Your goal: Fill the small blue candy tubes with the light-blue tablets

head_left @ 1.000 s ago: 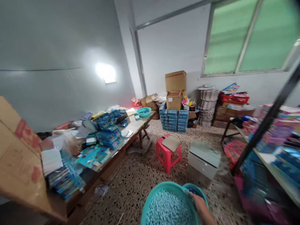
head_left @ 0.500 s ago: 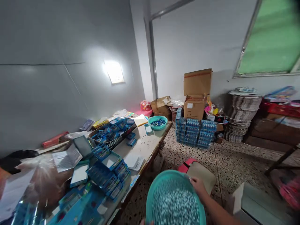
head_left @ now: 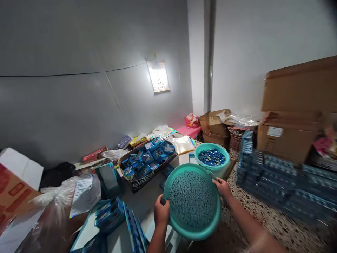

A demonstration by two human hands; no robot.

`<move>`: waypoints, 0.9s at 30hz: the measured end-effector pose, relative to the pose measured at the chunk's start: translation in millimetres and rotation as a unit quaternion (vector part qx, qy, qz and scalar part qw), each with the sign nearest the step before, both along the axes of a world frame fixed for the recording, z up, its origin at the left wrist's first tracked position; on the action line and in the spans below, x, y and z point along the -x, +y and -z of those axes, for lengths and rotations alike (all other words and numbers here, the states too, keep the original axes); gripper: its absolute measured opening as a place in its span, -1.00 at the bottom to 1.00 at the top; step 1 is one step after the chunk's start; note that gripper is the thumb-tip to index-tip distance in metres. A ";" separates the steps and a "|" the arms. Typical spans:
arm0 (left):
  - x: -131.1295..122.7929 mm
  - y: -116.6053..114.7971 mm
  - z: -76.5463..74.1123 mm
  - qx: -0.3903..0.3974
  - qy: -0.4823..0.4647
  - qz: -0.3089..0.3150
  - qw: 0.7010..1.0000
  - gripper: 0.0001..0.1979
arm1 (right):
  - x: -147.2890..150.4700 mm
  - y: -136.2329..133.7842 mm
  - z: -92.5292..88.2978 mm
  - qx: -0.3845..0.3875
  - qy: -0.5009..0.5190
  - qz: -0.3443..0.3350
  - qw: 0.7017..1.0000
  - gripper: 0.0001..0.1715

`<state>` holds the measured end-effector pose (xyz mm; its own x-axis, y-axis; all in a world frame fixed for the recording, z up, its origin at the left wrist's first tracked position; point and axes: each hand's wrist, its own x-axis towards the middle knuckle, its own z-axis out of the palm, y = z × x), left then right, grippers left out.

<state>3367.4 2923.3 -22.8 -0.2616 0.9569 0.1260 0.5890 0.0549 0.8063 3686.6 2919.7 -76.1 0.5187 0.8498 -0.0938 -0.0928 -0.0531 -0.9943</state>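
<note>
Both my hands carry a round teal plastic basin [head_left: 193,234] by its rim, above the near edge of the table. Small pale blue-grey pellets [head_left: 192,198] fill much of it. At the left side of the rim my left hand [head_left: 161,212] is closed, thumb on top. On the opposite side my right hand [head_left: 222,188] grips the rim. Just behind stands a second teal basin [head_left: 214,172] on the table, holding shiny dark-blue pieces [head_left: 212,157]. To its left is an open carton [head_left: 140,182] full of small blue boxes [head_left: 155,156].
Blue boxes [head_left: 112,214] and a clear plastic bag [head_left: 55,207] crowd the table's near left. On the speckled floor [head_left: 252,211] at right stand stacked blue packs [head_left: 279,179] and a large cardboard box [head_left: 286,137]. A lit panel [head_left: 158,78] hangs on the wall.
The basin of pellets has come up and forward over the table, close to the second basin. My left hand now shows fully on its rim. The view has turned left and moved nearer.
</note>
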 end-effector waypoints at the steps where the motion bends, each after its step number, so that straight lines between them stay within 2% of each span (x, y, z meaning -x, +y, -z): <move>1: -1.7 15.6 4.8 0.013 0.005 -0.013 1.000 -0.63 | -1.1 22.9 6.9 0.011 -0.009 -0.012 1.000 -0.67; 3: -3.4 38.5 16.2 0.049 0.023 -0.044 0.998 -0.61 | -0.4 59.0 21.8 0.044 -0.034 -0.035 0.998 -0.72; 6: -3.5 55.2 33.0 0.110 0.061 -0.084 0.988 -0.60 | 9.0 88.2 41.6 0.099 -0.084 -0.061 0.990 -0.74; 11: -5.1 61.8 53.2 0.164 0.102 -0.117 0.974 -0.59 | 26.9 96.1 54.5 0.133 -0.187 -0.068 0.971 -0.51; 17: 0.2 69.3 75.9 0.146 0.113 -0.125 0.975 -0.65 | 26.6 105.3 55.3 0.127 -0.318 -0.092 0.935 -0.48; 20: 4.1 69.9 84.1 0.113 0.114 -0.109 0.981 -0.65 | 28.0 104.6 51.8 0.135 -0.384 -0.104 0.907 -0.49; 23: 2.9 68.3 81.5 0.062 0.122 -0.108 0.985 -0.63 | 35.8 92.7 35.4 0.103 -0.457 -0.128 0.874 -0.45; 25: 1.0 62.3 75.8 0.011 0.131 -0.135 0.982 -0.55 | 44.1 83.7 18.8 0.039 -0.502 -0.181 0.845 -0.39; 27: -0.3 45.4 73.0 -0.048 0.136 -0.175 0.974 -0.48 | 51.3 80.0 3.0 -0.042 -0.538 -0.286 0.792 -0.38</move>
<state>3367.8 2968.6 -95.8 -0.5135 0.7958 0.3209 0.7403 0.2218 0.6346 3635.3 2999.7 -79.1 -0.2127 0.9542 0.2102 0.8251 0.2906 -0.4845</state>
